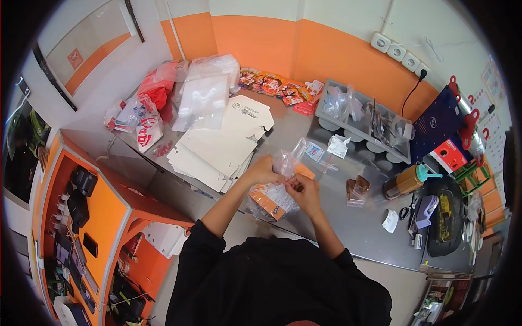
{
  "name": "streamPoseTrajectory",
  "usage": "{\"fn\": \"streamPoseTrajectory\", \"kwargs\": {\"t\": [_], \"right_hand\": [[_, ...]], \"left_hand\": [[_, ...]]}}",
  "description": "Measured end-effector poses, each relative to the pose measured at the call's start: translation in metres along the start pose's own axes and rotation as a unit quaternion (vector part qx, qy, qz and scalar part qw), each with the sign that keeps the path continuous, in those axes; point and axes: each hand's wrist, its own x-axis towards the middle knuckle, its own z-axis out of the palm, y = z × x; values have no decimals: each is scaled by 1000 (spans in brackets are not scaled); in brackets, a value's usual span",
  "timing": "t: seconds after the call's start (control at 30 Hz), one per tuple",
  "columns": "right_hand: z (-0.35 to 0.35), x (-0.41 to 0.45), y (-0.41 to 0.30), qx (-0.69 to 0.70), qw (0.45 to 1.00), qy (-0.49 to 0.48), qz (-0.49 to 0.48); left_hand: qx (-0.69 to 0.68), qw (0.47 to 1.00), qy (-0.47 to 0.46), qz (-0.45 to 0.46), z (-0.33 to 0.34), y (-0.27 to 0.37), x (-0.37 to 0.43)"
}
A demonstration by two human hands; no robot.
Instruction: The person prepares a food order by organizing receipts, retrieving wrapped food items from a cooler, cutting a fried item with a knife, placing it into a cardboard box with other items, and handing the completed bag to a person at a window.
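Observation:
A clear plastic bag (256, 212) with an orange-and-white package inside stands at the front edge of the steel counter. My left hand (263, 171) is closed around the bag's gathered neck, whose loose top sticks up beyond the fist. Close beside it, my right hand (304, 191) pinches at the same neck with bent fingertips. Whether a tie or tape is between those fingertips is too small to tell. A printed paper slip (281, 195) shows on the package under the plastic. Just past the hands lies a small clear packet with a blue-and-white label (316, 151).
Flat white cardboard boxes (222, 148) are stacked left, near clear plastic bags (204, 98). A grey divided tray (363, 118) sits at the back right. Rightward are sauce packets (358, 191), a brown-filled squeeze bottle (401, 183), scissors (405, 212) and a tape dispenser (426, 212).

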Motion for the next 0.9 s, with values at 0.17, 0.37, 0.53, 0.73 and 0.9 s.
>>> {"fn": "streamPoseTrajectory", "kwargs": {"t": [0.17,0.37,0.53,0.73,0.9], "right_hand": [[20,-9,-21,-62,992,109,4],[16,-9,-16,-144,985,37,-89],[20,-7,-14,-201,968,62,-138],[7,-11,-19,-263,963,14,-54],[7,-9,-19,-371,925,-78,-43]], "left_hand": [[-18,999,29,11,2,6,-7],[-49,998,42,-5,7,0,-8],[12,998,60,-20,7,-3,-7],[-33,996,82,-7,11,-5,-15],[21,997,67,-10,17,6,-22]]}}
